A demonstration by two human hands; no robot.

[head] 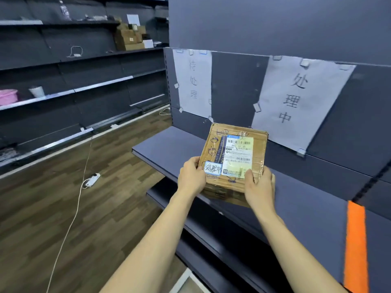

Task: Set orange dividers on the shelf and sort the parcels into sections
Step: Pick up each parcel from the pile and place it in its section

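A brown cardboard parcel (234,142) with a printed shipping label and a small handwritten sticker is over the dark shelf (160,144), its near end past the shelf's front edge. My left hand (191,177) grips its near left corner and my right hand (260,186) grips its near right corner. Whether the parcel rests on the shelf I cannot tell. One orange divider (356,240) lies across the shelf at the far right, apart from the parcel. Two paper signs (193,81) (296,98) with handwritten characters are taped to the back panel.
A lower shelf (211,240) juts out below. A white power strip (92,180) and its cable trail across the wooden floor to the left. Shelving along the left wall holds cardboard boxes (130,38), a pink basin (8,96) and a white cup (37,90).
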